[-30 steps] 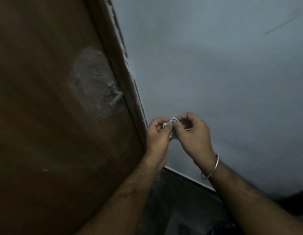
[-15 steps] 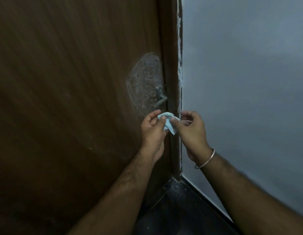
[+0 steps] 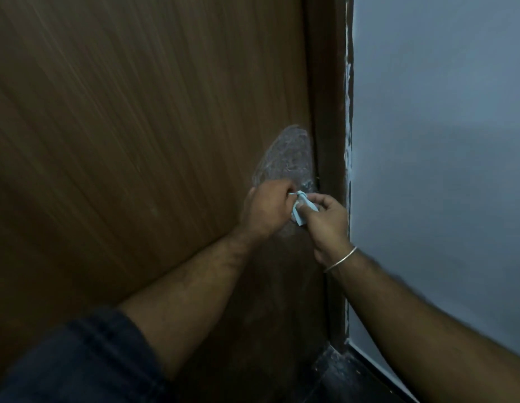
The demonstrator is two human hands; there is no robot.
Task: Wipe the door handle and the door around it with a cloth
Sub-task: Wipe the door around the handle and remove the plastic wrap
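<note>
From the head view, a brown wooden door [image 3: 136, 141] fills the left and middle of the scene, its grain running in long slanted streaks. Along its right edge stands a darker door frame [image 3: 328, 112], and right of that a pale grey-blue wall [image 3: 441, 141] with flecks of white paint down the seam. A whitish, smeared oval patch [image 3: 290, 152] sits on the door just beside the frame.

Both hands are raised in front of the lower part of that patch, close together, each pinching the same small light-blue cloth [image 3: 300, 209]. The left hand [image 3: 267, 210] has its fingers curled over, gripping the upper left end of the cloth, with its knuckles toward the door. The right hand [image 3: 325, 219] holds the cloth's right side between thumb and fingers; a thin metal bangle [image 3: 340, 258] circles its wrist. The cloth is bunched and hangs a little below the fingers, between the two hands.

The door handle itself is mostly hidden behind the hands; only a faint glint [image 3: 308, 187] shows just above the cloth, and I cannot tell whether the cloth touches it.

Both forearms reach up from the near edge, the left one emerging from a dark sleeve [image 3: 78, 359] at the near left. A dark floor [image 3: 354, 379] shows at the bottom, at the foot of the frame.
</note>
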